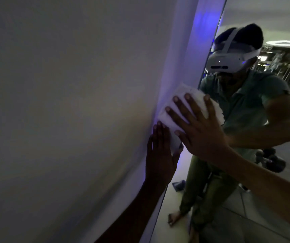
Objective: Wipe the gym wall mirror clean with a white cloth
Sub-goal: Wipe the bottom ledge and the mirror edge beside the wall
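Right hand, fingers spread flat, presses the white cloth against the mirror. Left hand lies flat and released on the wall.

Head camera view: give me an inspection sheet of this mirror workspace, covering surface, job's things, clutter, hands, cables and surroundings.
Surface: mirror on the right, its edge beside a plain white wall; too dim to judge smears.
Job's things: white cloth pressed flat across the mirror's edge.
Clutter: small dark object on the floor in the reflection, unclear what.
Hands: right hand spread flat on the cloth; left hand flat on the wall just below the cloth, fingers straight.
Cables: nothing seen.
Surroundings: dim room, purple glow along the mirror's edge; gym equipment reflected.
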